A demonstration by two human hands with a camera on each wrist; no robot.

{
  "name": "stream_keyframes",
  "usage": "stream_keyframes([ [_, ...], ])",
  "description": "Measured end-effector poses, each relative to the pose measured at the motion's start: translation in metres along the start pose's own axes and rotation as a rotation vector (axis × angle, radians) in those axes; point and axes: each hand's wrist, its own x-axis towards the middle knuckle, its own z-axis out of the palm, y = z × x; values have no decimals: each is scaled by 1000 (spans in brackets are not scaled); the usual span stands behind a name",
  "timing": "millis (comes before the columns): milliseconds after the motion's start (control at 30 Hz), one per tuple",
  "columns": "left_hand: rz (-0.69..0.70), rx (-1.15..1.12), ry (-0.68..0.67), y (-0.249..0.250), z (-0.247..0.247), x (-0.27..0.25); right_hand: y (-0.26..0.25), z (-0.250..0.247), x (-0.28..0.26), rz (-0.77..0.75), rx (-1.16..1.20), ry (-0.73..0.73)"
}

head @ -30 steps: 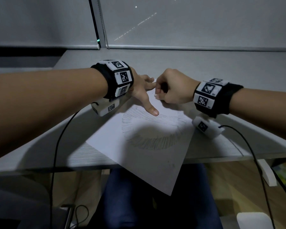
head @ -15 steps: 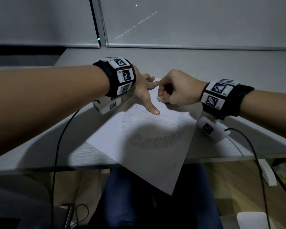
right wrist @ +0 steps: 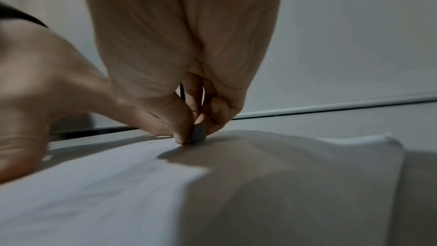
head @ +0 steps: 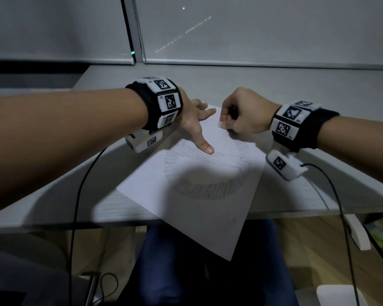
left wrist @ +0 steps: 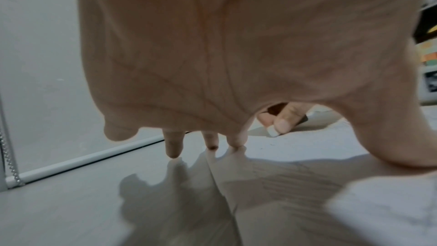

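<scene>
A white sheet of paper with a ring of pencil strokes lies on the grey desk, its near corner hanging over the front edge. My left hand lies spread on the sheet's far left part, fingers straight, thumb pressing near the drawn ring. My right hand pinches a small white eraser against the paper's far end. The left wrist view shows the eraser between thumb and finger. In the right wrist view the eraser touches the paper.
Closed blinds and a window frame stand behind the desk. Black cables run from both wrist cameras down past the desk's front edge. My knees in dark trousers sit below the desk. Wooden floor shows at the right.
My right hand with the eraser has shifted a little to the right, away from the left hand's fingers. The left hand stays pressed on the paper.
</scene>
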Motion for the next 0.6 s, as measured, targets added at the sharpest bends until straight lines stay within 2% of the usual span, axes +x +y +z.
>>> stream_keyframes([
  [167, 5, 3, -8, -1, -1, 0, 5, 3, 4, 41, -42, 41],
  [300, 20, 161, 55, -6, -13, 3, 11, 4, -2, 75, 20, 92],
  [433, 139, -43, 26, -12, -21, -8, 20, -1, 1, 109, 37, 42],
  [500, 149, -132, 63, -10, -17, -13, 18, -3, 3, 86, 14, 41],
  [600, 206, -115, 159, -5, -10, -10, 10, -7, 10, 45, 43, 76],
])
